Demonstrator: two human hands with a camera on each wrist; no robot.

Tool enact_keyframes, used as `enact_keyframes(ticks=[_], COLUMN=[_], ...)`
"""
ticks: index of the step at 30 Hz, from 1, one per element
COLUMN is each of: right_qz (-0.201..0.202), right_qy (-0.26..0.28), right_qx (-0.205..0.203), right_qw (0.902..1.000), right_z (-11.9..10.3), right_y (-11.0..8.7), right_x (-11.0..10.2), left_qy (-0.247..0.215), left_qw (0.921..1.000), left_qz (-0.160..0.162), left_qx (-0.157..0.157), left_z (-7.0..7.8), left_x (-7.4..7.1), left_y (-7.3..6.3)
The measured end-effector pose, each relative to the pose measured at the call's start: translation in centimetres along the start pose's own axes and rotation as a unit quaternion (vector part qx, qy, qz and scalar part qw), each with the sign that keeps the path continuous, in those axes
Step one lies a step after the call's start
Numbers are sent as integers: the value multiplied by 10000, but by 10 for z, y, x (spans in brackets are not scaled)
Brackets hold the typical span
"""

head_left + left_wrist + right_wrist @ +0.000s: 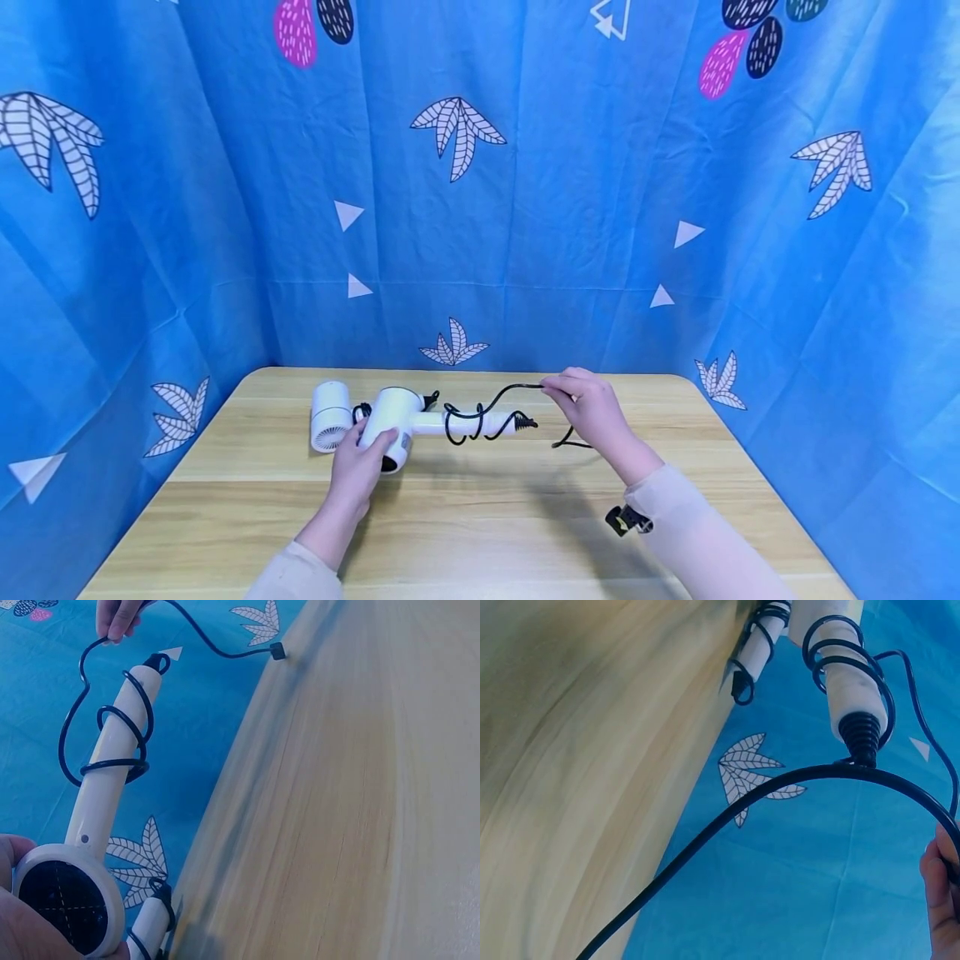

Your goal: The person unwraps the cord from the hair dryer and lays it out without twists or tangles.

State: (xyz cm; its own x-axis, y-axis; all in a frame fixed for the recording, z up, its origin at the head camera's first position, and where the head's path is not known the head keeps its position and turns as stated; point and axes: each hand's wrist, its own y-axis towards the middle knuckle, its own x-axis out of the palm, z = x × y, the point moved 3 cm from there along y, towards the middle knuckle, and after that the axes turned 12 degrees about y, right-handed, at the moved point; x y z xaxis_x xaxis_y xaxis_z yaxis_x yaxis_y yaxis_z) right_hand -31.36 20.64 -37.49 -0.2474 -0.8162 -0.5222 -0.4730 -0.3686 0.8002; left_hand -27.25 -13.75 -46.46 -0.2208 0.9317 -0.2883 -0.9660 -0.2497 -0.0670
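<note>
My left hand [354, 471] grips the barrel of a white hair dryer [392, 412], holding it above the table with its handle pointing right. Loose coils of black cord [512, 387] wind round the handle. A length of that cord runs up to my right hand [592, 410], which pinches it between thumb and fingers to the right of the handle's end. In the left wrist view, the cord's far end carries a small black plug [278, 651], hanging past the right hand. The dark round end [61, 904] of the barrel faces that camera.
A second white hair dryer [330, 417] is on the wooden table [465, 533] at the left, close by my left hand; black cord is wrapped round its handle [754, 651]. A blue patterned cloth [480, 233] hangs behind the table and at both sides.
</note>
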Motion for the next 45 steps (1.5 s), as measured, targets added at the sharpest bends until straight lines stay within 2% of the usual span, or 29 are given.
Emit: enact_keyframes(ticks=[4,13,32,38,45], right_qz=[139,96,-95,-190,-579], right_qy=[-97,-435,-678,-736,-728], right_qx=[249,772,1165,1047,994], right_qw=[9995,9960,9908,9916,9907], right_z=[5,15,37,42,44], right_y=[4,8,5,-1,-10], right_x=[-1,3,24,31,36], left_qy=[-3,-5,-146,-203,-361], left_qw=[10000,9999,9996,9995,9990], left_qz=[-57,-160,-246,-240,-250], left_qx=[16,43,68,96,107], left_z=[-2,-3,1,4,9], left_x=[1,3,8,7,4], left_y=[1,-1,-3,-3,-5])
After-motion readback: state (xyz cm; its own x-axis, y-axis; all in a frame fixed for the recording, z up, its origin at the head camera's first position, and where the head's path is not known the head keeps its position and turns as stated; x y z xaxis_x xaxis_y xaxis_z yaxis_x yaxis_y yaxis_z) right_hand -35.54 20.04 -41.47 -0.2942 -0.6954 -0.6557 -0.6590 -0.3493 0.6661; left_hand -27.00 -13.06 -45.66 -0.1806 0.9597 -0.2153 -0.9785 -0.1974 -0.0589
